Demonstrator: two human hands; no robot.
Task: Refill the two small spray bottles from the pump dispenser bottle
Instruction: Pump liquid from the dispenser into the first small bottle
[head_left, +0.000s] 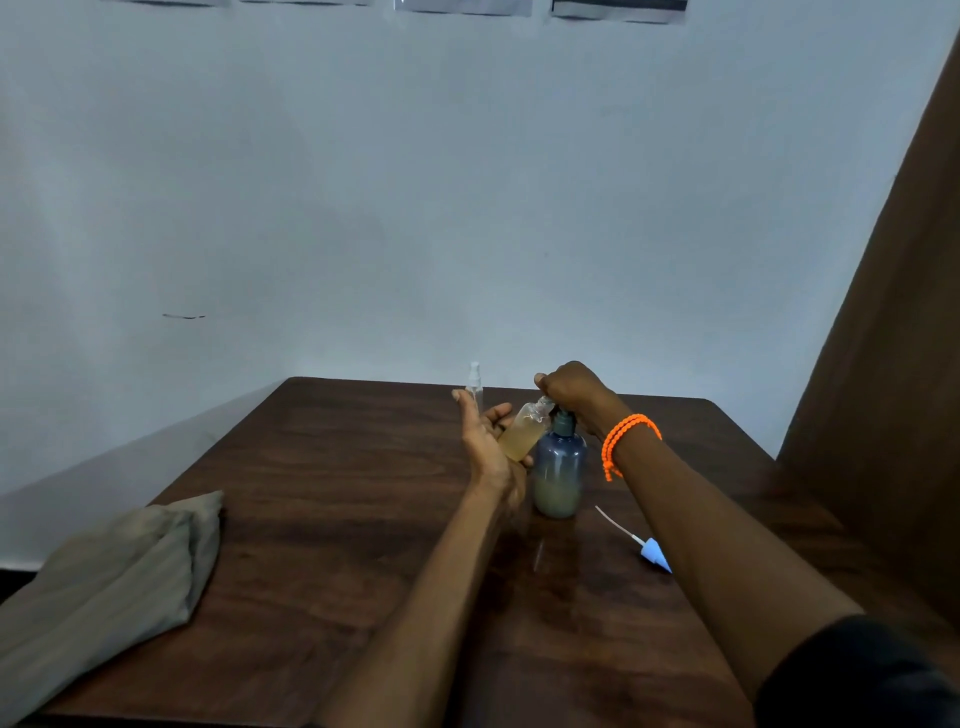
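Observation:
A blue-grey pump dispenser bottle (560, 475) stands upright on the dark wooden table (337, 519), with pale yellowish liquid in its lower part. My right hand (569, 387) rests closed on top of its pump head. My left hand (485, 441) holds a small clear spray bottle (524, 431) tilted, its open neck up against the pump spout; it holds yellowish liquid. A second small clear spray bottle (474, 384) stands upright behind my left hand, with its top on. A blue spray cap with a white dip tube (652, 553) lies on the table to the right.
A folded grey-beige cloth (114, 587) lies at the table's left front corner. A pale wall runs behind the table, and a brown curtain (893, 364) hangs at the right. An orange bead bracelet (626, 439) is on my right wrist.

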